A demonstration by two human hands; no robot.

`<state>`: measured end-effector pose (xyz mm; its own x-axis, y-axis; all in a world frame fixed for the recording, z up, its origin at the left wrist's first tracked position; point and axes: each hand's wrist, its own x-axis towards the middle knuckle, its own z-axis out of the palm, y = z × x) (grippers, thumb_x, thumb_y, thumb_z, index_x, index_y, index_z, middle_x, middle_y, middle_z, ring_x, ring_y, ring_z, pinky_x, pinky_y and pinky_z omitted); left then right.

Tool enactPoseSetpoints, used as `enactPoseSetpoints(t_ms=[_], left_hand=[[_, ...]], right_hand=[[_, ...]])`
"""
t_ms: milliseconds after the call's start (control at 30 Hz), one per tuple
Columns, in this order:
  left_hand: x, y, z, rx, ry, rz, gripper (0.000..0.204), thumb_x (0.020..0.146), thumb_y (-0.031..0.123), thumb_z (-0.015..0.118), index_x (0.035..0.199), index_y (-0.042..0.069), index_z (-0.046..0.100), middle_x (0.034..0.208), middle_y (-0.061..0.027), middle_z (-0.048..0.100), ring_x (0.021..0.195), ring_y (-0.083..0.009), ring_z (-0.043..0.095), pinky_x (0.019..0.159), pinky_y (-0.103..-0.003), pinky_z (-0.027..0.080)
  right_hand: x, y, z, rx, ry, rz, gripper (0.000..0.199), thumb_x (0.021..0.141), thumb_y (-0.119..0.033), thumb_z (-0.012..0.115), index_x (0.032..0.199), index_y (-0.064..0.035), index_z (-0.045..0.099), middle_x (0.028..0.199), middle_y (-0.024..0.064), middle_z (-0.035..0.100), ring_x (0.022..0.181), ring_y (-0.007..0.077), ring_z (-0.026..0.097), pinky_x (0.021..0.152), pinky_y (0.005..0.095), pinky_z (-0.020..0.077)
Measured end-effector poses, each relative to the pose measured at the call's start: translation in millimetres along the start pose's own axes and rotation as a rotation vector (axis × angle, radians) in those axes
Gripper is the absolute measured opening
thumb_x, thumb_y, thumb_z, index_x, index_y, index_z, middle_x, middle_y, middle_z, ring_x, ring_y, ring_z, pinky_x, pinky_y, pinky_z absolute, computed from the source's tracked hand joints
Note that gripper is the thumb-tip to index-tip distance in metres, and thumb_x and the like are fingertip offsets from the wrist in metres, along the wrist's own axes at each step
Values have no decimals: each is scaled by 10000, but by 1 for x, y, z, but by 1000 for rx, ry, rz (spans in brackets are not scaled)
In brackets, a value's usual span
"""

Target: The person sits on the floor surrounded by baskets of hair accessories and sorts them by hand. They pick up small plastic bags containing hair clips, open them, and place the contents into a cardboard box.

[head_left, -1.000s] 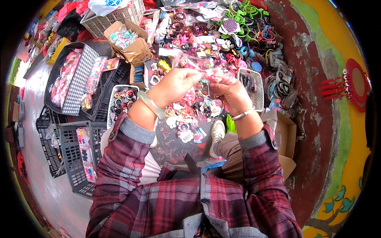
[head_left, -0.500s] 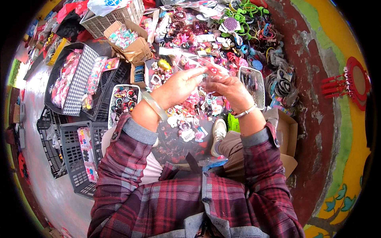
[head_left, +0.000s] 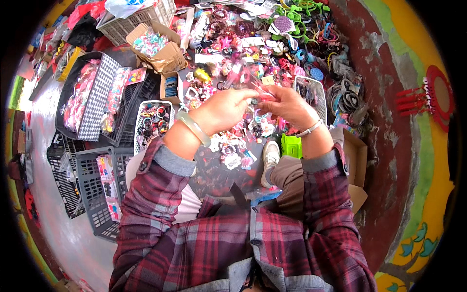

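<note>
My left hand [head_left: 223,111] and my right hand [head_left: 290,108] meet over the middle of a heap of hair accessories [head_left: 233,53]. Between their fingertips is a small pinkish-red piece [head_left: 265,94], partly covered by the fingers; its exact kind is too small to make out. The right thumb and fingers pinch it, while the left fingertips press against its near side. What looks like clear plastic film rises just beyond the fingers. Beneath the hands lie pink, white and pale blue hair ties and bows [head_left: 260,125].
White baskets [head_left: 138,141] stand on both sides of the heap. At left are a grey crate [head_left: 95,194], a houndstooth-patterned box [head_left: 91,107] and an open carton [head_left: 170,61]. Green headbands [head_left: 296,19] lie at the far right. A bright green object [head_left: 291,146] sits beside my shoe [head_left: 270,160].
Both hands have come slightly nearer and lower, and the right has shifted a little rightward. The clear plastic stretched between them shows less, and the pinkish-red piece now sits at the right fingertips.
</note>
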<state>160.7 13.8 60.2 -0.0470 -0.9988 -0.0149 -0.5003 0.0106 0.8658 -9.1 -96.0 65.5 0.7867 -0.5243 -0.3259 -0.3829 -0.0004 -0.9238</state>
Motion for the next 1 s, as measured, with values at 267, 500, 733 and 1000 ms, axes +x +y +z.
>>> enactPoseSetpoints(t_ms=[267,500,733,1000], left_hand=[[1,-2,2,183,21,2,304,833,155,390,1017,12,586,922,-227,604,892,-372,580,785,-424,459],[7,-14,-2,31,-23,-42,289,851,126,431,1085,22,564,905,-159,622,841,-237,585,750,-347,457],[5,-9,-3,-155,133,85,329,878,101,495,1197,18,506,885,-46,608,748,-103,541,690,-246,446],[5,6,-24,-893,423,19,327,850,96,574,1158,9,509,847,-21,598,644,-60,542,595,-188,446]], right_hand=[[15,24,19,154,63,-203,203,822,-103,618,980,-27,516,819,0,560,698,77,516,606,228,442],[10,11,24,238,88,-213,375,842,-175,621,1138,10,485,949,43,594,826,99,563,728,240,470],[11,8,12,176,-1,-268,339,874,-221,576,1127,-2,524,951,28,589,907,114,566,780,274,471],[6,-1,2,876,150,-242,230,835,-169,613,1037,-65,575,854,-27,570,824,113,559,768,291,454]])
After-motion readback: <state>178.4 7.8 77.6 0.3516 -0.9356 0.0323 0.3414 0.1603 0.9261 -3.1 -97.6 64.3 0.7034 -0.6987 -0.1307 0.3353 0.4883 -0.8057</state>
